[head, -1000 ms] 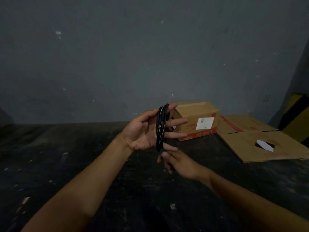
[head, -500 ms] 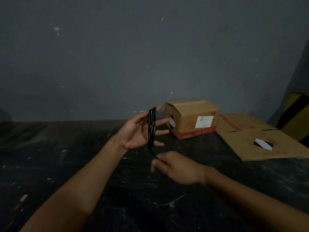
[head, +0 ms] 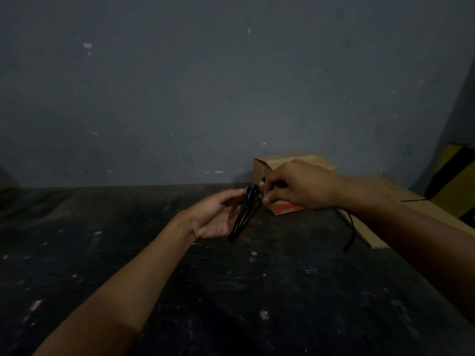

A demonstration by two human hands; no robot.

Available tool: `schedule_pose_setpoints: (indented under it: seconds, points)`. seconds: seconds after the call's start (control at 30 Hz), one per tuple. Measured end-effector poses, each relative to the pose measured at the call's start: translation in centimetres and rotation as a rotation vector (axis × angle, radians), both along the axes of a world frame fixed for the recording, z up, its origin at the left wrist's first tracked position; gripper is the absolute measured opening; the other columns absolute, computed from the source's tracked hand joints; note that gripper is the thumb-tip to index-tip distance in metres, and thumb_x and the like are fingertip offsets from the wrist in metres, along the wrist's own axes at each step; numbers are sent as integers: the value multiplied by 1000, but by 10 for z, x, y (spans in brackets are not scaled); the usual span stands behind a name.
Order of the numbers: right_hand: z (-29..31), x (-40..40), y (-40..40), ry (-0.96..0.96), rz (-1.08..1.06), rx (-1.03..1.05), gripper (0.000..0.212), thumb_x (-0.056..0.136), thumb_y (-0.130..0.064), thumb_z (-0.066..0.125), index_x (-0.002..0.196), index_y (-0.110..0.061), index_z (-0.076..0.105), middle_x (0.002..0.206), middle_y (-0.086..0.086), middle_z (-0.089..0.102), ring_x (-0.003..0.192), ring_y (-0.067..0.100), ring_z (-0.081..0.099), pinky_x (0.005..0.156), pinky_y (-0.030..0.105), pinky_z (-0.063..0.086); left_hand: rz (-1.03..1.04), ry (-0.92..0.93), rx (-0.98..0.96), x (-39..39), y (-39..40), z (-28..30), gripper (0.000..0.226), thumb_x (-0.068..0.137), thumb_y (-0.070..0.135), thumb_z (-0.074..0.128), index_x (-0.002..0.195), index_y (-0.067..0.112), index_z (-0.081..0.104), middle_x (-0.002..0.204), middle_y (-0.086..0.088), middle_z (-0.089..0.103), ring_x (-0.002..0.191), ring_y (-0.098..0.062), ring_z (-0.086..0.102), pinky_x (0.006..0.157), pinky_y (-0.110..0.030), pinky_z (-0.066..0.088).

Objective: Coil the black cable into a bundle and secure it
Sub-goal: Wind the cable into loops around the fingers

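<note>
The black cable (head: 244,214) is wound in several loops around the fingers of my left hand (head: 216,217), which is held palm up in the middle of the view. My right hand (head: 298,187) is raised at the top of the coil, fingers pinched on the cable's free strand. The loose tail of the cable (head: 350,231) hangs down under my right wrist. The cable's end is hidden.
A small cardboard box (head: 288,163) stands behind my right hand against the grey wall. A flattened cardboard sheet (head: 421,211) lies to its right. A yellow-and-black striped post (head: 455,176) stands at the far right. The floor is dark and speckled.
My right hand rose from below the coil to its top, carrying the free strand up and over. The left hand tilted and lowered slightly with the coil.
</note>
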State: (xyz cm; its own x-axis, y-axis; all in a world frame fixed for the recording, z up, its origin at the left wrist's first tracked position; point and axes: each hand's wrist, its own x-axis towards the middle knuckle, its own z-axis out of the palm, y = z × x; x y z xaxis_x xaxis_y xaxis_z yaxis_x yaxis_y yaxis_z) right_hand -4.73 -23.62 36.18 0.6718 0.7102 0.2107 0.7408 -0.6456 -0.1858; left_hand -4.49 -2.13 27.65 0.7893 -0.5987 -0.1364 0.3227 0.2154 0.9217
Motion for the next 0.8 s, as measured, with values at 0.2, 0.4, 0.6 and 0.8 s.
schedule_pose_setpoints:
  seconds: [0.2, 0.4, 0.6, 0.8]
  points:
    - [17, 3, -4, -113, 14, -44, 5, 86, -38, 66, 85, -33, 67, 71, -9, 64, 62, 3, 54, 54, 28, 39, 38, -42, 195, -4, -4, 4, 57, 88, 37, 56, 140, 15, 49, 153, -20, 36, 140, -38, 35, 111, -58, 34]
    - [22, 16, -16, -169, 13, 43, 8, 91, -31, 59, 93, -33, 67, 81, -15, 66, 69, 0, 56, 56, 24, 38, -169, -30, 184, -12, -4, 8, 59, 87, 42, 56, 143, 26, 45, 151, -13, 42, 139, -39, 37, 93, -55, 47]
    - [-4, 30, -26, -129, 9, 308, 15, 96, -20, 52, 96, -20, 66, 86, -9, 65, 76, 1, 57, 67, 28, 46, -362, -86, -39, -22, -7, 14, 54, 96, 40, 46, 148, 31, 36, 156, -14, 33, 143, -44, 25, 105, -66, 27]
    - [-63, 36, -22, 10, -99, 391, 29, 93, -2, 49, 115, -14, 63, 104, 10, 67, 98, 29, 62, 85, 41, 48, -400, -189, -205, -25, -13, 25, 52, 98, 39, 40, 149, 30, 34, 159, -15, 23, 143, -49, 17, 105, -72, 18]
